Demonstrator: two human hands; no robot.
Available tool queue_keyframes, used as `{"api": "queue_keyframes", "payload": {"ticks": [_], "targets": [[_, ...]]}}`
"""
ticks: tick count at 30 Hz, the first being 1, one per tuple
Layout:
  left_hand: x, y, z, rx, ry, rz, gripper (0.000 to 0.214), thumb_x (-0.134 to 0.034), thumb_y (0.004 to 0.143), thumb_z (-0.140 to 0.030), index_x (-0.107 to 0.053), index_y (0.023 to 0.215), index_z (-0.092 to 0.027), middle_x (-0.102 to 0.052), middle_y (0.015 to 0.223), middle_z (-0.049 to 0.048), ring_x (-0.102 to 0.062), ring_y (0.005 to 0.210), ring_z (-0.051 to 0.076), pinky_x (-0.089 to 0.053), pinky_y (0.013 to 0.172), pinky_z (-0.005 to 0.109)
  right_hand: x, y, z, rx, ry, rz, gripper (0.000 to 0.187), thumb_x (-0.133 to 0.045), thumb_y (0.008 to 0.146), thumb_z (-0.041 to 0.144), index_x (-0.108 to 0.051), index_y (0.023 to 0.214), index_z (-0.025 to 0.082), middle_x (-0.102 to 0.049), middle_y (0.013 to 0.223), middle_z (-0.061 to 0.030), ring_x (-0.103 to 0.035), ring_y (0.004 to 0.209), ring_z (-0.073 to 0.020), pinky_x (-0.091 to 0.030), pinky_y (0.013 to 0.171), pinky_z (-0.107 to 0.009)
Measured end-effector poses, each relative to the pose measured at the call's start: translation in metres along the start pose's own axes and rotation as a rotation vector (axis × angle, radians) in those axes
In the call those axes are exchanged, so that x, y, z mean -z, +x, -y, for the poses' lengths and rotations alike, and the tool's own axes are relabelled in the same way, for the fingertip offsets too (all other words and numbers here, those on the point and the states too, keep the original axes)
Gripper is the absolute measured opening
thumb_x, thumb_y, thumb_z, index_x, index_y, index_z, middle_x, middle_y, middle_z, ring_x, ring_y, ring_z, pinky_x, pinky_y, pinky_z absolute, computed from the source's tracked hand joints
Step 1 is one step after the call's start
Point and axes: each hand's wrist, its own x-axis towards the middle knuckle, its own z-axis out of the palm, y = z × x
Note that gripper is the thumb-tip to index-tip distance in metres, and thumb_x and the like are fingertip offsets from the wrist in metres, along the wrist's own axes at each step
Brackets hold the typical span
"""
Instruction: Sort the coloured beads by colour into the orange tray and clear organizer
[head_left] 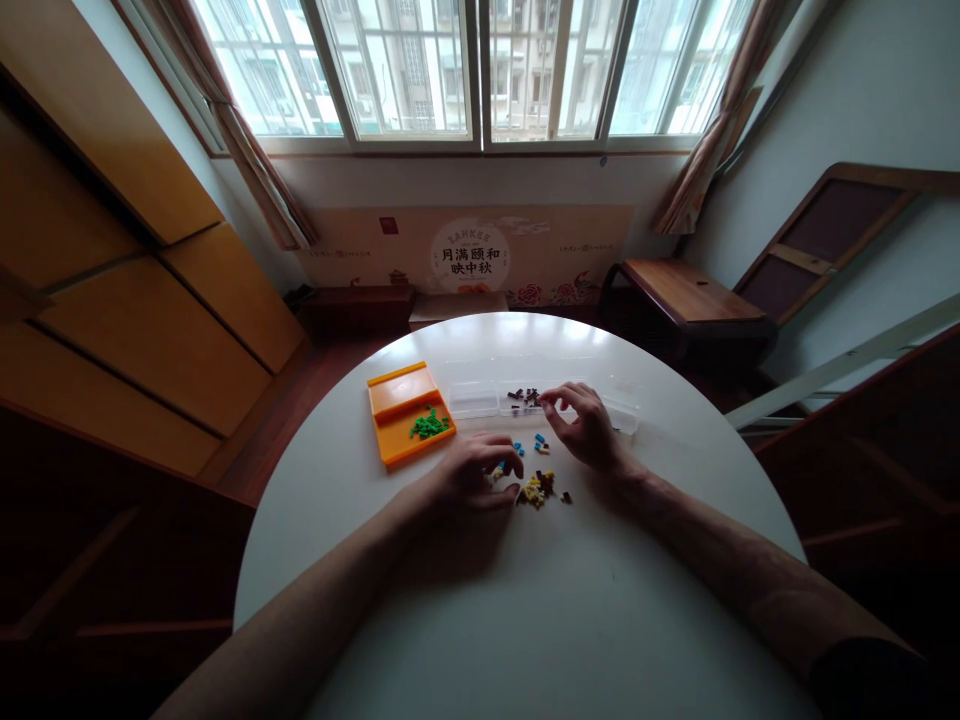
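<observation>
My left hand (478, 470) rests on the round white table (525, 600) with its fingers curled over small pieces beside a little heap of yellow and brown bricks (538, 488). What its fingers hold is hidden. My right hand (585, 425) hovers at the clear plastic box (480, 400), thumb and fingers pinched just right of the dark brown pieces (523, 397) in it. A few blue pieces (538, 441) lie between the hands. An orange tray (405, 410) with green pieces (430, 425) sits to the left.
The table stands by a window wall. A wooden cabinet runs along the left, a low wooden bench (690, 295) and a leaning framed panel (832, 235) stand at the right. A white rail (847, 365) crosses at the right.
</observation>
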Motion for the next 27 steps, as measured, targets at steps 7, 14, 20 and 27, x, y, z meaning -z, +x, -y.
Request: {"api": "queue_keyframes", "payload": {"ticks": [7,14,20,27], "targets": [[-0.008,-0.001,0.003,-0.052,0.172,0.083,0.007,-0.077,0.086,-0.027,-0.077,0.093,-0.027,-0.075,0.093,0.0043,-0.067,0.078,0.018,-0.055,0.081,0.030,0.001,0.000,0.002,-0.005,0.028,0.015,0.012,-0.066,0.099,0.017,-0.075,0.100,0.025,-0.075,0.092,-0.0024,-0.064,0.083,-0.0231,-0.051,0.090,-0.043],[-0.016,-0.005,0.012,-0.039,0.213,0.049,0.006,-0.072,0.096,-0.027,-0.078,0.094,-0.026,-0.077,0.096,0.0058,-0.069,0.083,0.018,-0.056,0.083,0.031,0.002,-0.001,0.004,0.039,0.022,0.033,0.014,-0.068,0.098,0.013,-0.074,0.099,0.025,-0.075,0.092,-0.0017,-0.065,0.083,-0.0224,-0.050,0.093,-0.044],[-0.015,-0.002,0.016,0.064,0.069,-0.153,0.016,-0.066,0.107,-0.034,-0.073,0.102,-0.020,-0.076,0.095,0.0057,-0.068,0.078,0.014,-0.055,0.075,0.026,0.007,-0.001,0.013,0.135,0.149,0.090,0.014,-0.066,0.100,0.014,-0.073,0.104,0.026,-0.077,0.097,-0.0031,-0.069,0.087,-0.0222,-0.054,0.089,-0.042],[-0.011,0.000,0.014,0.175,-0.055,-0.335,0.023,-0.071,0.105,-0.041,-0.076,0.104,-0.018,-0.077,0.088,0.0029,-0.065,0.070,0.012,-0.052,0.066,0.022,0.007,-0.002,0.020,0.393,0.194,0.250,0.011,-0.075,0.101,0.027,-0.073,0.112,0.027,-0.080,0.100,-0.0037,-0.073,0.092,-0.0224,-0.057,0.090,-0.042]]}}
